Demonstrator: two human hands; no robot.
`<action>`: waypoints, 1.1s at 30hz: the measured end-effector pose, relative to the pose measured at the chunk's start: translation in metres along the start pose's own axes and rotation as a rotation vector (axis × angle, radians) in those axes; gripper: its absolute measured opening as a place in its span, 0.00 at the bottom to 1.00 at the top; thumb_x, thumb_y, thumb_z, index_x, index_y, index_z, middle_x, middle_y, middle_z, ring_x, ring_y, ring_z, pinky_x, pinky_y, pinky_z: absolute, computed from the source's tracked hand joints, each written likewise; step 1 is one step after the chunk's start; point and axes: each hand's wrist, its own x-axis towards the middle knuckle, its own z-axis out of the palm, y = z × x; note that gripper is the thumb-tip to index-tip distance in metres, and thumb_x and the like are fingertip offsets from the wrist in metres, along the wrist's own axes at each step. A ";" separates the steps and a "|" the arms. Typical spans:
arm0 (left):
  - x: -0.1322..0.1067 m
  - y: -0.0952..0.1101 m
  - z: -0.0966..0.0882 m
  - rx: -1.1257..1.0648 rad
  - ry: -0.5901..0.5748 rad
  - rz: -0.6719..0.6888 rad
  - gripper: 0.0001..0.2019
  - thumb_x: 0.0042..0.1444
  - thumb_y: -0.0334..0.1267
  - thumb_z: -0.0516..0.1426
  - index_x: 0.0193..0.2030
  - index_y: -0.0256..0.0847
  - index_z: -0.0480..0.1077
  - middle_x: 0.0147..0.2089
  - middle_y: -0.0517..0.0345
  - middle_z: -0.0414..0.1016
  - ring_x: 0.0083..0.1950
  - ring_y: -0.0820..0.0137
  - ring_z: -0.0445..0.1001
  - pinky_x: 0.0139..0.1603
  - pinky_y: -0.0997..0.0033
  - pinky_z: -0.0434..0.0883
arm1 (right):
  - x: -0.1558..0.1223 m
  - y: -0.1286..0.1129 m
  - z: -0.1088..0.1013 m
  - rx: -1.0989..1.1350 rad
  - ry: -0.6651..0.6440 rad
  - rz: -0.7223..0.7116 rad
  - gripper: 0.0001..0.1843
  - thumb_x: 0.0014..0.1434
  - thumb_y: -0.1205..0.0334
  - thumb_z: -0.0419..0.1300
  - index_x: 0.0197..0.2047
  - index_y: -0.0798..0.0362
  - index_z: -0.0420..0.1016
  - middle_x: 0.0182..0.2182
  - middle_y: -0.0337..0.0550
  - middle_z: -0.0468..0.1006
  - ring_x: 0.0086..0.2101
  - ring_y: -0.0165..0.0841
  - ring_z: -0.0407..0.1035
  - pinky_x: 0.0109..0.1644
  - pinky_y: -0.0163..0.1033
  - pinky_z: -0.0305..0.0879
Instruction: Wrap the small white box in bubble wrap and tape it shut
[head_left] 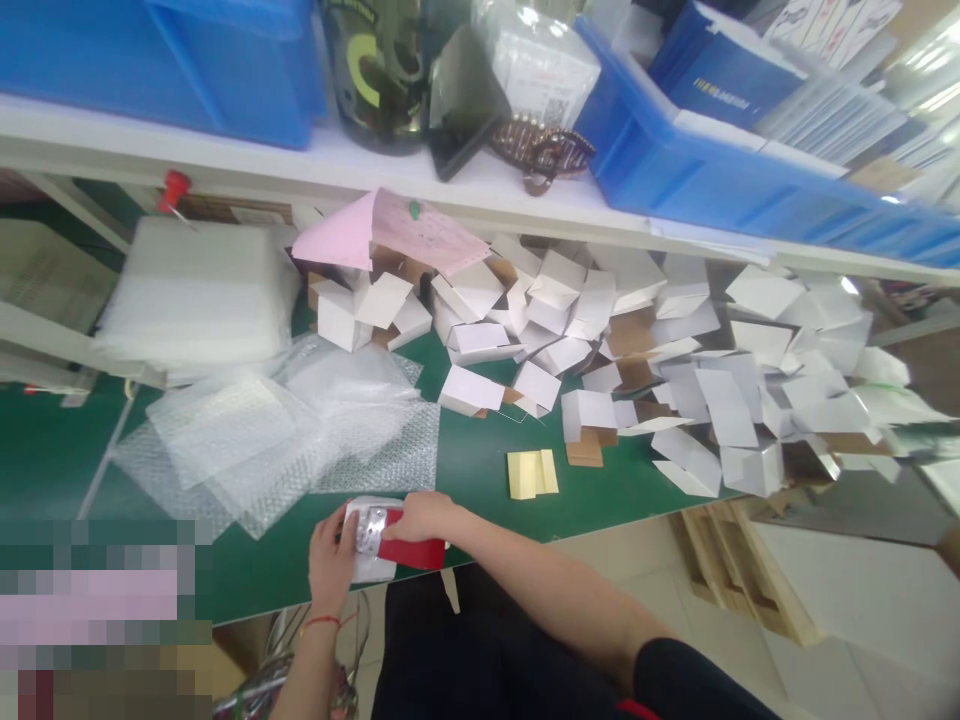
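Low on the green table, near its front edge, my left hand (330,562) grips the left side of a white packet (376,569) with a shiny silver part on it. Its fingers lie along the packet's edge. My right hand (426,516) reaches in from the right, its fingers closed on a flat red piece (421,552) that adjoins the packet. The right thumb and fingers cover part of the join, so I cannot tell whether the two are one item. To the right lies a folded pale yellow card (534,474).
Bubble-wrap bags (300,430) overlap at the left, below a stack of white foam sheets (199,290). Many open white cartons (469,390) crowd the right and back. A pink sheet (390,230) rests among them. Above runs a shelf (360,180) with blue bins (675,175).
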 end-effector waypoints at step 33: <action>-0.050 0.029 0.014 0.221 0.057 0.414 0.24 0.67 0.47 0.44 0.50 0.35 0.75 0.56 0.40 0.77 0.64 0.51 0.69 0.70 0.42 0.59 | -0.010 0.035 0.011 -0.267 -0.089 0.029 0.38 0.54 0.36 0.61 0.53 0.61 0.80 0.51 0.63 0.80 0.50 0.55 0.76 0.51 0.52 0.76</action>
